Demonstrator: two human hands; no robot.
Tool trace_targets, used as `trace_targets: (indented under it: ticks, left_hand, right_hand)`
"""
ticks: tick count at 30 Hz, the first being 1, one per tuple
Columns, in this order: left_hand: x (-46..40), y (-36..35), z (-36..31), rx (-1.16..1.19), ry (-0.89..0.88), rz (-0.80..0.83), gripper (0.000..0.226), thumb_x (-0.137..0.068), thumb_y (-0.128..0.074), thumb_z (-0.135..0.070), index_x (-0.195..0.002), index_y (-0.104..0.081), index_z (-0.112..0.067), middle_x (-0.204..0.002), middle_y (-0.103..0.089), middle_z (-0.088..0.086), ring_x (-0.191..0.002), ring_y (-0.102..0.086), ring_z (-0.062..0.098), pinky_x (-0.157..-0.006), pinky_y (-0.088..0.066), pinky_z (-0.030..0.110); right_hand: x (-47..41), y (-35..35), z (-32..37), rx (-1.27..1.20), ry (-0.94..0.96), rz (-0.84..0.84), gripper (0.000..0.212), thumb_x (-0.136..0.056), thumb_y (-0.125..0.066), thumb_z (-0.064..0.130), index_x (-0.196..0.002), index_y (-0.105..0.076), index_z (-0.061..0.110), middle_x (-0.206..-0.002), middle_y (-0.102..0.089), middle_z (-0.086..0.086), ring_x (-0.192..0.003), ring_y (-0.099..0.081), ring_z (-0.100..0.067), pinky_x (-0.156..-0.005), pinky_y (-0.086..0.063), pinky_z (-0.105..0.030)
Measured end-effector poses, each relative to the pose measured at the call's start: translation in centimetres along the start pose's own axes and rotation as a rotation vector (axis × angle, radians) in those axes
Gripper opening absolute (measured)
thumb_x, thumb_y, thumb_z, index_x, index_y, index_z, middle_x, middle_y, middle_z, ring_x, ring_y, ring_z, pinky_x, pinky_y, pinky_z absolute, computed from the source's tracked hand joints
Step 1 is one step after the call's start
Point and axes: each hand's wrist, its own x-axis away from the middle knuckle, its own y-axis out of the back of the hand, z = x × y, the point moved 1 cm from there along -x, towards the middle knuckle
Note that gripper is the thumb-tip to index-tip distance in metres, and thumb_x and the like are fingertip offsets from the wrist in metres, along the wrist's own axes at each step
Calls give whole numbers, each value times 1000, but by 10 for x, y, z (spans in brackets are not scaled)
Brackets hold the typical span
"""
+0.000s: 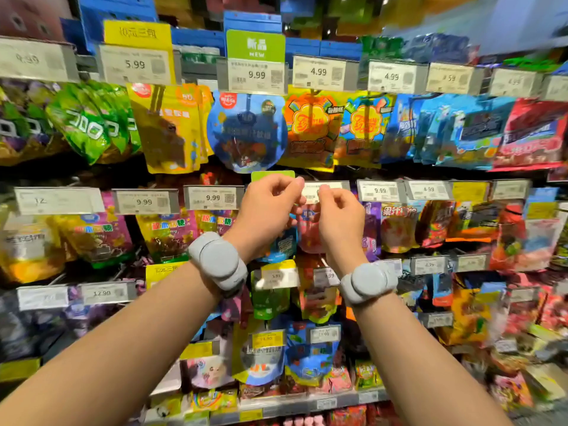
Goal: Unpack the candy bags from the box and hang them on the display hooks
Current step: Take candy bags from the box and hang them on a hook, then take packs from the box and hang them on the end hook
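A pink candy bag (310, 232) hangs between my two hands at the second row of hooks, just under a white price tag (313, 192). My left hand (270, 207) pinches the bag's top edge from the left, fingers curled. From the right, my right hand (341, 213) pinches the same top edge. A blue bag (282, 244) shows beside it, partly hidden by my left wrist. The hook itself is hidden behind my fingers. No box is in view.
Rows of hanging candy bags fill the display on all sides, with price tags on each hook rail. A round blue bag (247, 130) hangs just above my hands. A green tag (272, 175) sits behind my left fingers. Grey bands are on both wrists.
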Motion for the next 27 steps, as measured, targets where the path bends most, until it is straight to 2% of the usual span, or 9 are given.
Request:
trace_targets:
  ticks: [2, 6, 11, 15, 17, 20, 22, 24, 27]
  left_hand:
    - [11, 11, 11, 36, 44, -14, 17, -98, -57, -22, -88, -62, -9, -74, -65, 5, -60, -59, 14, -53, -50, 28]
    - [36, 40, 46, 50, 118, -7, 11, -98, -56, -21, -89, -62, -16, -74, -66, 4, -65, -60, 14, -55, -52, 28]
    - [73, 83, 101, 100, 274, -40, 7, -98, -56, -16, -95, -61, -12, -71, -65, 4, -61, -58, 13, -50, -48, 24]
    - [112, 113, 153, 83, 424, -58, 9, -99, -54, -17, -95, -60, -11, -70, -65, 1, -61, -56, 13, -51, -47, 22]
    - [135, 129, 183, 75, 504, -84, 10, -99, -55, -19, -93, -60, -11, -75, -64, 5, -60, -55, 12, -51, -48, 23]
    - [168, 148, 226, 60, 616, -119, 12, -98, -55, -18, -89, -60, -11, -74, -65, 5, -57, -56, 11, -49, -46, 23]
    - [184, 156, 243, 12, 664, -150, 16, -98, -57, -19, -90, -62, -6, -72, -66, 3, -60, -58, 15, -51, -45, 26]
    - [205, 162, 270, -13, 753, -182, 22, -96, -60, -23, -94, -64, -1, -72, -66, 3, -63, -61, 19, -56, -49, 32]
    - [230, 166, 297, -15, 863, -218, 18, -95, -61, -23, -92, -66, -6, -70, -65, 1, -59, -62, 17, -54, -49, 29]
  right_hand:
    - [16, -5, -11, -63, -69, 29, 28, -94, -62, 29, -68, -59, 20, -54, -59, 13, -52, -51, -1, -62, -46, -31]
    - [60, -26, -41, -131, -172, 92, 20, -97, -60, 26, -80, -59, 16, -64, -60, -1, -56, -53, -13, -53, -43, -27]
    - [125, -55, -85, 0, -230, 191, 27, -98, -59, 23, -74, -55, 10, -62, -47, 4, -53, -37, -2, -55, -33, -27]
    - [180, -66, -132, 48, -354, 317, 22, -99, -59, 23, -86, -61, 5, -67, -51, -2, -56, -42, -4, -52, -36, -19]
    - [208, -70, -161, 90, -435, 377, 24, -99, -58, 25, -82, -59, 9, -69, -52, -8, -63, -46, -14, -59, -41, -29]
    - [246, -74, -201, 176, -561, 450, 30, -100, -57, 25, -72, -53, 14, -63, -48, -7, -60, -44, -19, -61, -36, -34]
    - [266, -72, -218, 219, -590, 487, 37, -100, -55, 29, -70, -48, 7, -61, -44, -12, -59, -43, -21, -60, -37, -38]
    - [291, -69, -244, 270, -657, 550, 45, -98, -54, 43, -76, -49, 3, -64, -48, -18, -60, -47, -24, -60, -41, -44]
    - [315, -61, -263, 286, -814, 579, 40, -98, -55, 43, -72, -52, 13, -60, -54, -7, -59, -53, -21, -57, -43, -40]
